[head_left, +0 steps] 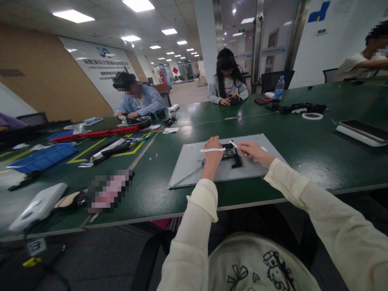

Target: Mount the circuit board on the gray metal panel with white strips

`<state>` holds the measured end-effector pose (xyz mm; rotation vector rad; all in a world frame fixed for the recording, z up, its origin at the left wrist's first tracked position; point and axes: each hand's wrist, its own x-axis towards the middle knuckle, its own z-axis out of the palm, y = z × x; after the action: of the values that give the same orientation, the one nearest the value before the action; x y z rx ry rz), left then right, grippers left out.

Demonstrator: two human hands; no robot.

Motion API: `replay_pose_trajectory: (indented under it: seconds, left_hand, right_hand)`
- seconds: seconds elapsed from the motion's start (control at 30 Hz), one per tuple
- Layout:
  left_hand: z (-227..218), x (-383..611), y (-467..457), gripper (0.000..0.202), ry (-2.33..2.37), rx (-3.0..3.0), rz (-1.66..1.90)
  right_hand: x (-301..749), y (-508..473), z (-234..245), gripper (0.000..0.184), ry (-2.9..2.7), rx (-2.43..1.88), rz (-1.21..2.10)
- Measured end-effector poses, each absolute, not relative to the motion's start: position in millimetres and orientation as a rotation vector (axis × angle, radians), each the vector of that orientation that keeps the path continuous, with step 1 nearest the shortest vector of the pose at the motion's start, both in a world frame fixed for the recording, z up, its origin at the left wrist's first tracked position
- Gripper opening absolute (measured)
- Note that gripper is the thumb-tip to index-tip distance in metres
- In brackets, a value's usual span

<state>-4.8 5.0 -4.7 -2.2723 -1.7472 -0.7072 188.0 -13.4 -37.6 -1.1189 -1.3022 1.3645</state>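
A grey panel (pixel 194 161) lies flat on the green table (pixel 303 157) in front of me. A small circuit board (pixel 229 152) with a black bracket sits on it. My left hand (pixel 212 152) rests closed beside the board, with a white tape strip (pixel 212 150) lying across its knuckles. My right hand (pixel 252 150) pinches the end of another short white tape strip (pixel 233 144) over the board. Thin cables (pixel 189 176) trail off the panel's left side.
A tape roll (pixel 312 116), black parts (pixel 300 108), a water bottle (pixel 279 87) and a tablet (pixel 363 130) lie to the right. Blue trays (pixel 42 158), a red bar (pixel 97 133) and tools crowd the left. Three other people sit at the far side.
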Motion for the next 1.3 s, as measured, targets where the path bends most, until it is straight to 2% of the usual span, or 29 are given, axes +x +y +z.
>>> replay_pose_trajectory:
  seconds: [0.27, 0.43, 0.67, 1.03, 1.3]
  left_hand:
    - [-5.0, -3.7, 5.3, 0.044, -1.707, -2.262, -0.774]
    - [-8.3, -4.9, 9.5, 0.044, -1.671, -2.284, -0.779]
    - [-19.0, -0.7, 23.2, 0.039, -1.542, -2.351, -0.861]
    - [-30.7, 1.0, 35.8, 0.034, -1.359, -2.651, -0.518]
    - [-31.2, 1.5, 42.7, 0.034, -1.357, -2.638, -0.359]
  right_hand:
    - [189.1, -6.9, -20.9, 0.025, -1.313, -1.014, 1.263]
    - [186.9, -1.9, -31.0, 0.014, -1.317, -1.209, 1.335]
    - [184.6, -2.7, -31.0, 0.023, -1.273, -1.411, 1.237]
    - [185.3, 2.0, -37.5, 0.027, -1.381, -1.537, 1.098]
    - [186.4, 0.7, -36.6, 0.028, -1.505, -1.633, 1.005]
